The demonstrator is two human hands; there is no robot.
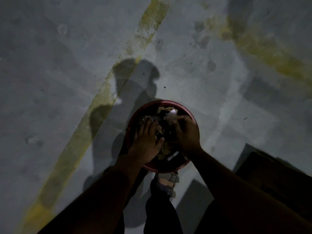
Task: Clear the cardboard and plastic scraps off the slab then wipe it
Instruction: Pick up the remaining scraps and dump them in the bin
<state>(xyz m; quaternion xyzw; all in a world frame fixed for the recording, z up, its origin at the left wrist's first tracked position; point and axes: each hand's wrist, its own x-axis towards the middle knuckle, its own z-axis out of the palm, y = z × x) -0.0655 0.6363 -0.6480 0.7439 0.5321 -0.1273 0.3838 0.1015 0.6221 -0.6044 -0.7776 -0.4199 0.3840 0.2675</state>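
A round red bin (170, 103) stands on the concrete floor just in front of my feet. It is full of brown cardboard scraps (164, 109) and crumpled clear plastic (145, 119), with a white scrap (173, 155) near its near rim. My left hand (146, 141) lies palm down on the pile at the left, fingers spread and fairly straight. My right hand (185, 132) presses on the pile at the right, its fingers bent over the scraps. The dim light hides whether the right fingers hold anything.
Grey concrete floor (211, 92) with two faded yellow painted lines (104, 92) surrounds the bin. A dark box-like object (270, 173) sits at the lower right. My sandalled foot (168, 183) is right behind the bin.
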